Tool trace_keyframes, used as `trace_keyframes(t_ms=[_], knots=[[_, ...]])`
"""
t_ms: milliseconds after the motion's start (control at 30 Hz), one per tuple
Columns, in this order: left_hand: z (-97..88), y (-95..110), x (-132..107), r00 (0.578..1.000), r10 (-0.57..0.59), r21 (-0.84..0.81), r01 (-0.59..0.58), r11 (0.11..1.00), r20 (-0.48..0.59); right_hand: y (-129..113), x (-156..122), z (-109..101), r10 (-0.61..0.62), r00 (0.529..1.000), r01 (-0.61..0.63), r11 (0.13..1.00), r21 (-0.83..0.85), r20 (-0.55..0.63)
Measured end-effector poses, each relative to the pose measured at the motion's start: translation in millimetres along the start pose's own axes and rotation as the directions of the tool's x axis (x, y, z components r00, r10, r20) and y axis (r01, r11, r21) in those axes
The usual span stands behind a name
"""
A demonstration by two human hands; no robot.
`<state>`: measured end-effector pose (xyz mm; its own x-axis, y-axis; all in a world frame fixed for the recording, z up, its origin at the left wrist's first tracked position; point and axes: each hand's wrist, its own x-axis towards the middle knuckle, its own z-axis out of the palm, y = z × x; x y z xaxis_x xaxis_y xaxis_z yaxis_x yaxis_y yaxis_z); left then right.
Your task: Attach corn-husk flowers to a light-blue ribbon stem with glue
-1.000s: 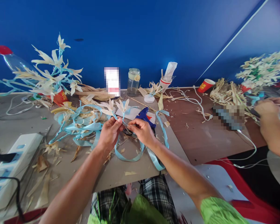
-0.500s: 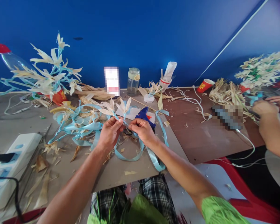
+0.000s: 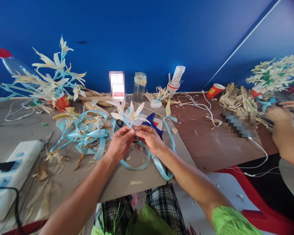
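Observation:
Two cream husk flowers on blue-wrapped stems stand up from my joined fingertips. My left hand pinches the stems just under the blooms. Right beside it, thumb and fingers of my right hand are closed at the same spot, on the light blue ribbon that loops down over the table edge side. Behind my right hand lies a blue glue gun. A tangle of blue-wrapped stems and ribbon sits left of my hands.
A finished-looking flower branch leans at the left by a bottle. A white power strip lies at the left edge. Behind stand a glass jar and a lit phone screen. At the right, a co-worker's hands work near a dark phone.
The flowers have turned and spread slightly to the right. My hands have come together, with the right fingers now meeting the left at the stems.

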<state>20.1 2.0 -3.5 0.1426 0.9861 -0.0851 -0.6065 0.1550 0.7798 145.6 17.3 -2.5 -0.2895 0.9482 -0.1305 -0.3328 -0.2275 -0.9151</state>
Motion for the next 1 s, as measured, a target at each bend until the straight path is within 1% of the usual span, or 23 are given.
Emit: trace_keyframes(t_ms=[133, 200, 267, 333, 400, 533, 667, 767, 867, 1000], knots=[[1.3, 0.5, -1.0, 0.997, 0.022, 0.017, -0.021, 1.000, -0.078, 4.3, 2.7, -0.3, -0.097, 0.994, 0.091, 0.986, -0.140, -0.040], [0.9, 1.5, -1.6, 0.996, 0.024, 0.025, -0.022, 0.999, -0.088, 4.3, 2.4, -0.3, -0.123, 0.991, 0.112, 0.978, -0.177, -0.051], [0.1, 3.5, -2.1, 0.998, 0.012, 0.005, -0.012, 1.000, -0.055, 2.8, 1.0, 0.5, -0.112, 0.993, 0.104, 0.981, -0.164, -0.042], [-0.7, 5.9, -2.4, 1.000, -0.010, -0.036, 0.010, 0.999, 0.002, 0.9, -0.4, 1.4, -0.080, 0.997, 0.078, 0.990, -0.122, -0.015], [-0.8, 7.8, -2.4, 0.999, -0.023, -0.063, 0.025, 0.998, 0.029, 0.1, -1.1, 1.7, -0.048, 0.999, 0.049, 0.995, -0.090, 0.012], [0.2, 6.7, -1.4, 1.000, 0.011, -0.054, -0.012, 0.998, -0.020, 2.9, 0.1, -1.0, -0.028, 1.000, 0.029, 0.993, -0.112, 0.008], [-2.2, 1.5, 0.7, 0.997, 0.059, 0.020, -0.058, 0.998, -0.054, 5.4, 1.1, -2.8, -0.064, 0.998, 0.064, 0.988, -0.137, 0.010], [-6.5, -2.3, 1.5, 0.989, 0.130, 0.145, -0.118, 0.982, -0.077, 3.8, 0.1, -0.9, -0.106, 0.994, 0.106, 0.980, -0.170, 0.010], [-9.4, -5.6, 1.3, 0.986, 0.153, 0.256, -0.131, 0.958, -0.069, 1.8, -1.3, 1.7, -0.130, 0.992, 0.129, 0.973, -0.189, 0.009], [-8.9, -7.8, 0.8, 0.980, 0.179, 0.295, -0.147, 0.944, -0.085, 4.6, -0.6, 2.0, -0.128, 0.992, 0.125, 0.974, -0.188, -0.001]])
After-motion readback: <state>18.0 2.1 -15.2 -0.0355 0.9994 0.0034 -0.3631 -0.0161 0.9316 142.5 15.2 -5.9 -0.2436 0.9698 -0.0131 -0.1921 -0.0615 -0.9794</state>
